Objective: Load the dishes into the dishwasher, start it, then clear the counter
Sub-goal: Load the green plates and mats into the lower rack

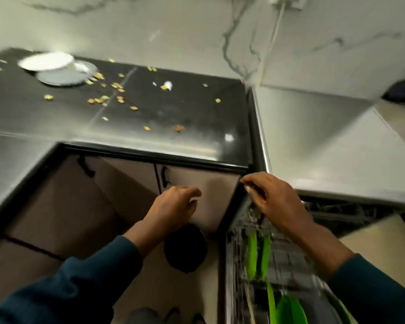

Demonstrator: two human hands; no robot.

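Observation:
Two white plates (56,69) lie overlapping at the back left of the dark counter (150,118), which is strewn with several yellow crumbs (117,86). The dishwasher rack (278,265) is pulled out at lower right and holds green plates (257,253) on edge. My left hand (173,206) hovers in front of the cabinet doors with fingers loosely curled and nothing in it. My right hand (274,202) is above the rack's back corner, fingers bent; the frame is blurred and I cannot tell whether it holds anything.
A black round bin (185,249) stands on the floor below my left hand. A steel counter (325,146) runs above the dishwasher at right. A white cable (274,36) hangs down the marble wall. Cabinet handles (165,176) sit just beyond my left hand.

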